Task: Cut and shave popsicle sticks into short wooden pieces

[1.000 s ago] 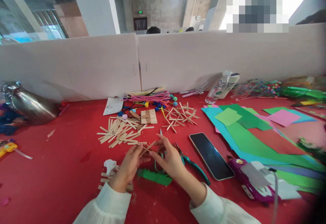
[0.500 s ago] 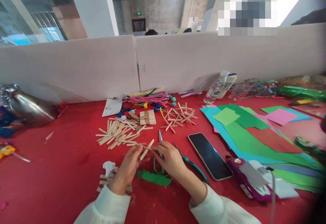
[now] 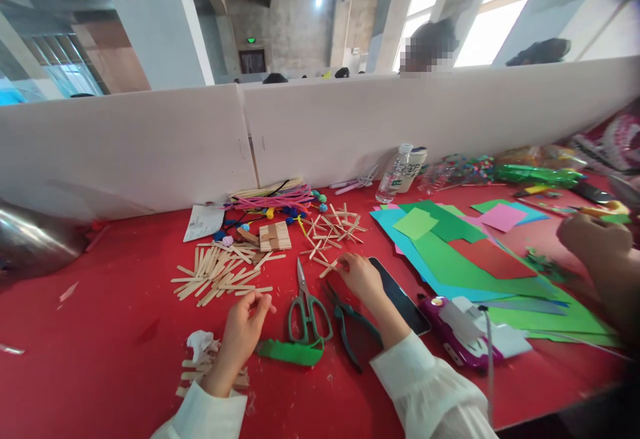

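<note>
My right hand (image 3: 359, 278) is closed in a pinch at the end of a pair of crossed wooden craft sticks (image 3: 326, 266), low over the red table beside a pile of crossed sticks (image 3: 337, 227). My left hand (image 3: 243, 332) has its fingers curled and thumb drawn in, with nothing showing in it. It is near a heap of loose craft sticks (image 3: 215, 269). Between the hands lie green-handled scissors (image 3: 306, 312) and a green strip (image 3: 291, 352). Pliers (image 3: 350, 326) lie under my right forearm. Under my left wrist are sticks in a row (image 3: 187, 376).
A phone (image 3: 400, 299), partly covered by my right arm, and a purple device (image 3: 453, 336) with a cable lie right. Beyond are coloured papers (image 3: 450, 256) and bottles (image 3: 395, 176). Another person's hand (image 3: 595, 242) is at far right. A white partition (image 3: 175, 152) runs behind.
My hands have parted. The right moved forward and right with the crossed sticks to the pile; the left drew slightly back, off the sticks. The view turned right, bringing another person's hand in.
</note>
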### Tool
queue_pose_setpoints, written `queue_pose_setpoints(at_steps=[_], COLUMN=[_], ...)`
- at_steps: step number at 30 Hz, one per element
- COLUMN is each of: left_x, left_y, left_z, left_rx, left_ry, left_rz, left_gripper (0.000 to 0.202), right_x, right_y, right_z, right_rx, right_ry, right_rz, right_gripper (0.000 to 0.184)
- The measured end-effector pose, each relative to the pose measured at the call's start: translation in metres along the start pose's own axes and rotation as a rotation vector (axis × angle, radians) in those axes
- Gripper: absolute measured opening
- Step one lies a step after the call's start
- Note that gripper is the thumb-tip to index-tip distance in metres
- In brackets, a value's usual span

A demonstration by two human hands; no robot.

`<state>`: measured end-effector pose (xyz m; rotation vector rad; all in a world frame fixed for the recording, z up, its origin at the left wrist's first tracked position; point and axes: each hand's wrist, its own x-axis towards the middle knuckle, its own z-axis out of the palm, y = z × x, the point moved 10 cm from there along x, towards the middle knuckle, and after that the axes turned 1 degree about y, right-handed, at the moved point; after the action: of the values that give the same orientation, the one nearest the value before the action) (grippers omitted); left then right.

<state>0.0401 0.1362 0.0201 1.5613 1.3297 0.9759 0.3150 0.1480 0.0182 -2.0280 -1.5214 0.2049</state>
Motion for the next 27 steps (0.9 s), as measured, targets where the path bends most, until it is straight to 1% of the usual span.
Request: queue_pose_setpoints(at_steps=[1,3,4,5,6,8,10,11,13,14,16,17,18,19,20,21,22,23,24,25,27], left_x=[0.000,0.000,0.001,0.003,0.004,0.008,0.008,0.005,-0.007,-0.017,-0.039,-0.048,-0.054,-0.057,-0.055,-0.050,-0.039,-0.030,-0.024,-0.020,-0.018], left_y=[-0.001,0.002,0.007,0.011,0.015,0.017,0.020,0.025,0.045,0.058,0.084,0.091,0.092,0.092,0.087,0.080,0.071,0.061,0.051,0.044,0.035], left_z=[0.001,-0.006,-0.011,-0.017,-0.021,-0.027,-0.030,-0.028,-0.018,-0.009,0.016,0.031,0.046,0.053,0.056,0.053,0.035,0.015,-0.003,-0.016,-0.032], left_rx=[-0.049,-0.091,-0.061,-0.003,0.067,0.161,0.142,0.122,0.136,0.212,0.385,0.465,0.550,0.619,0.691,0.760,0.818,0.871,0.914,0.943,0.935], left_ry=[0.000,0.057,0.092,0.129,0.144,0.151,0.150,0.144,0.119,0.103,0.052,-0.011,-0.081,-0.108,-0.135,-0.117,0.001,0.117,0.195,0.236,0.248], left_rz=[-0.014,0.017,0.061,0.109,0.146,0.152,0.138,0.155,0.255,0.343,0.538,0.616,0.671,0.702,0.708,0.689,0.605,0.511,0.449,0.420,0.440], left_gripper=[0.023,0.033,0.033,0.028,0.025,0.034,0.034,0.035,0.049,0.054,0.063,0.068,0.071,0.073,0.074,0.070,0.066,0.063,0.062,0.059,0.058], right_x=[0.000,0.000,0.001,0.001,0.001,0.002,0.000,-0.003,-0.018,-0.028,-0.054,-0.067,-0.078,-0.087,-0.093,-0.092,-0.085,-0.074,-0.061,-0.046,-0.020], right_y=[0.001,0.001,0.002,0.002,0.003,0.001,-0.008,-0.017,-0.043,-0.060,-0.095,-0.112,-0.127,-0.142,-0.151,-0.151,-0.142,-0.127,-0.110,-0.093,-0.058], right_z=[-0.002,-0.008,-0.011,-0.014,-0.017,-0.021,-0.023,-0.022,-0.017,-0.013,-0.002,0.002,0.006,0.009,0.010,0.010,0.007,0.001,-0.004,-0.008,-0.013], right_rx=[0.020,0.077,0.115,0.160,0.211,0.333,0.484,0.565,0.731,0.803,0.907,0.938,0.973,1.027,0.999,0.869,0.667,0.580,0.516,0.440,0.268], right_ry=[0.017,0.060,0.078,0.092,0.101,0.102,0.083,0.065,0.016,-0.013,-0.086,-0.125,-0.169,-0.241,-0.310,-0.330,-0.300,-0.268,-0.250,-0.231,-0.209], right_rz=[0.014,0.041,0.054,0.066,0.075,0.081,0.064,0.048,0.010,-0.007,-0.047,-0.072,-0.106,-0.170,-0.235,-0.272,-0.279,-0.257,-0.241,-0.224,-0.180], right_gripper=[0.013,0.014,0.014,0.016,0.020,0.028,0.033,0.038,0.049,0.054,0.066,0.072,0.075,0.075,0.073,0.071,0.067,0.059,0.047,0.036,0.025])
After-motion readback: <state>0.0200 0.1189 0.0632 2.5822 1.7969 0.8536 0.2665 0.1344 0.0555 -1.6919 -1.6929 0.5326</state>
